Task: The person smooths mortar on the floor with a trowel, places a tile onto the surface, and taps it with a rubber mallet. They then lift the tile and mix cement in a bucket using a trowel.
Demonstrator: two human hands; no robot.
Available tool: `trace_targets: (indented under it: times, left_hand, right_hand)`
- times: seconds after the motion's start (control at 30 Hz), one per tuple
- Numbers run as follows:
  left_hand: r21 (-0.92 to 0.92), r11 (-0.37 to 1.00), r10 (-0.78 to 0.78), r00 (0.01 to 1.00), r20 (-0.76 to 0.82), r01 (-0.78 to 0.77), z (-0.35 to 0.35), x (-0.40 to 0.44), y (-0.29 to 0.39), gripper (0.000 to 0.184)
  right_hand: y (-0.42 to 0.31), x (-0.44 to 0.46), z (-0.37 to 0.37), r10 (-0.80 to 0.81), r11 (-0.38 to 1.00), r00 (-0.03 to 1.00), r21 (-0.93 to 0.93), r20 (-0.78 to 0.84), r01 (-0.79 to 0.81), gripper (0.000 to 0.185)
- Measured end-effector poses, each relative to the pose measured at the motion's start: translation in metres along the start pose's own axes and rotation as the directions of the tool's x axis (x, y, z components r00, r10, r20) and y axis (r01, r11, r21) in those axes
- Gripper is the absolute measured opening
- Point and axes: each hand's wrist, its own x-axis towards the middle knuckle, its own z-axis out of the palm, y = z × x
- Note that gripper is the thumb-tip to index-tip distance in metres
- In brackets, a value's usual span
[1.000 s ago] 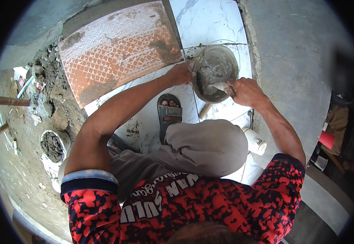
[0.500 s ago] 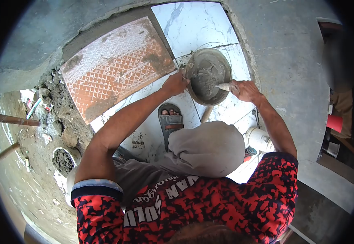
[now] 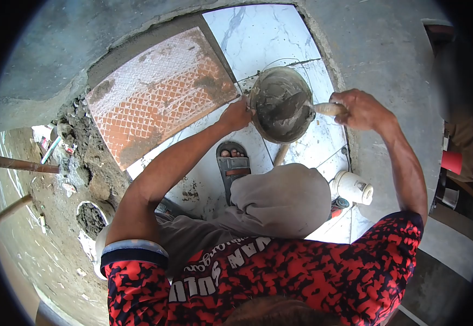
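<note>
A round bucket (image 3: pixel 257 126) of wet grey mortar (image 3: pixel 282 103) stands tilted on the white marbled tiles. My left hand (image 3: pixel 237 114) is closed on its left rim. In my right hand (image 3: pixel 362 110) is the pale handle of a trowel (image 3: pixel 329 108), at the bucket's right side; its blade reaches over the rim and is mostly hidden in or against the mortar. To the left of the bucket lies an orange tile (image 3: pixel 157 98), ridged underside up, with patches of mortar on it.
My sandalled foot (image 3: pixel 234 165) rests on the tiles below the bucket. A white container (image 3: pixel 352 187) stands right of my knee. At the left are rubble (image 3: pixel 98 163), a small bucket of mortar (image 3: pixel 91 217) and two poles. A red cup (image 3: pixel 451 162) is far right.
My right hand has moved right and up with the trowel, drawing it from the middle of the bucket to its right rim. My left hand has stayed on the left rim.
</note>
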Motion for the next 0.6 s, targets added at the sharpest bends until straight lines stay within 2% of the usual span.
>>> trace_targets:
  times: [0.03, 0.07, 0.13, 0.23, 0.3, 0.33, 0.37, 0.43, 0.57, 0.6]
  left_hand:
    - [-0.002, 1.0, -0.003, 1.0, 0.003, 0.003, 0.003, 0.0, -0.004, 0.052]
    - [0.024, 1.0, 0.016, 1.0, 0.002, -0.016, 0.004, 0.004, -0.007, 0.048]
    - [0.054, 0.998, 0.038, 0.999, 0.001, -0.038, 0.003, 0.006, -0.007, 0.043]
    - [-0.006, 1.0, -0.002, 0.999, 0.033, 0.002, -0.002, 0.001, 0.0, 0.037]
    - [0.058, 0.997, 0.06, 0.998, -0.025, -0.059, 0.003, 0.005, -0.008, 0.036]
    - [0.056, 0.997, 0.055, 0.998, -0.024, -0.054, 0.002, 0.003, -0.006, 0.036]
    - [0.002, 1.0, 0.025, 1.0, -0.008, -0.024, 0.001, 0.0, -0.001, 0.033]
    - [-0.046, 0.999, -0.001, 1.0, 0.008, 0.001, -0.004, -0.001, 0.005, 0.03]
    - [-0.056, 0.998, -0.016, 1.0, 0.022, 0.017, -0.004, -0.004, 0.006, 0.033]
    - [-0.042, 0.999, -0.025, 0.999, 0.042, 0.027, -0.004, -0.003, 0.007, 0.037]
  right_hand:
    - [-0.001, -0.002, -0.01, -0.045, 0.999, 0.998, 0.008, -0.047, 0.045, 0.032]
    - [-0.008, -0.003, -0.02, 0.014, 1.0, 0.996, -0.003, -0.083, -0.014, 0.029]
    - [-0.015, 0.007, -0.033, 0.019, 0.998, 0.997, -0.059, -0.068, -0.023, 0.032]
    - [-0.026, 0.031, -0.045, 0.051, 0.991, 0.998, -0.121, -0.026, -0.054, 0.037]
    - [-0.029, 0.05, -0.041, -0.013, 0.989, 0.999, -0.151, -0.035, 0.008, 0.035]
    - [-0.03, 0.066, -0.032, -0.01, 0.982, 1.0, -0.187, 0.029, 0.015, 0.032]
    - [-0.035, 0.077, -0.016, -0.01, 0.983, 0.999, -0.183, 0.036, 0.016, 0.032]
    - [-0.042, 0.097, 0.012, 0.03, 0.989, 0.985, -0.146, 0.171, -0.005, 0.023]
    - [-0.033, 0.092, 0.053, 0.057, 0.987, 0.981, -0.16, 0.184, -0.027, 0.026]
    - [-0.026, 0.08, 0.064, 0.06, 0.995, 0.987, -0.09, 0.151, -0.047, 0.03]
